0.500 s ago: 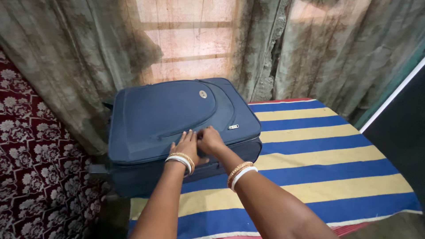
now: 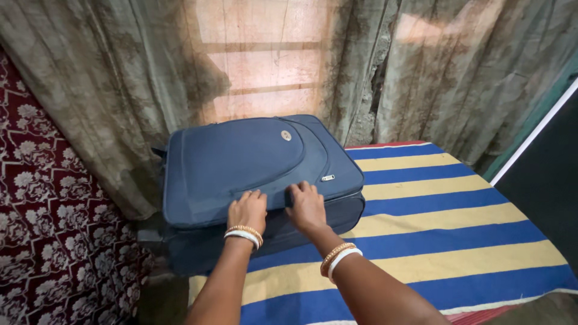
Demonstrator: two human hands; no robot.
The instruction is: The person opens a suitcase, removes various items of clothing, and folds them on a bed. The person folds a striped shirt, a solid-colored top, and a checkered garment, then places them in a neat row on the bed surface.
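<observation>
Flat palms of left hand point(image 2: 247, 210) and right hand point(image 2: 306, 207) press blue suitcase point(image 2: 241, 162).

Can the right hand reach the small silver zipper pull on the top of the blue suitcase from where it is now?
Probably yes. The right hand rests on the blue suitcase, and the silver zipper pull lies just beyond its fingers, with nothing between them.

Soft backlight through the curtain point(image 2: 265, 60), sharp, dim edges.

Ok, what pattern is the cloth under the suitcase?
Broad blue and yellow stripes with thin white lines on the cloth, clearest in the head view, beside the navy suitcase.
</observation>
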